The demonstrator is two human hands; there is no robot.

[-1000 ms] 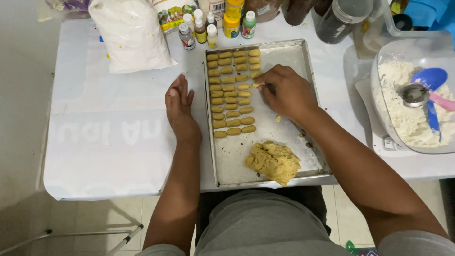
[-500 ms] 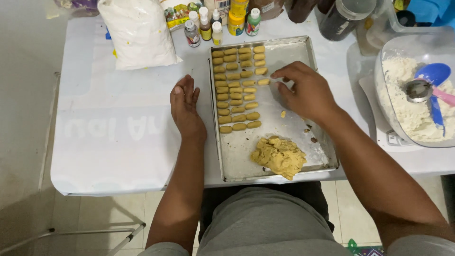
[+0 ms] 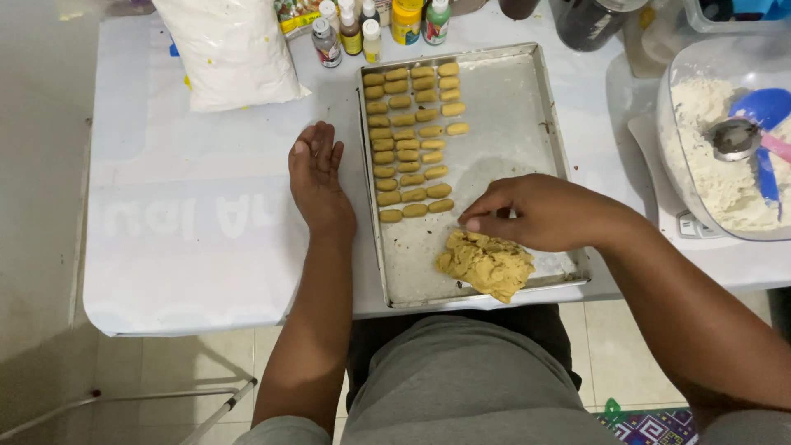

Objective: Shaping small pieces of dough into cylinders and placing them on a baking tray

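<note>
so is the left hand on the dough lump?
No, the left hand lies flat on the table beside the tray, while the right hand touches the dough lump.

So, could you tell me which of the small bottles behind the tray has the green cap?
The rightmost bottle, just right of the yellow jar; the others carry white caps.

Home kitchen: baking tray, dough, flour bowl, colouring bottles, tiled floor.

Yellow-tan dough lump, golden dough pieces, silver-grey tray, white flour, perhaps blue scoop
</note>
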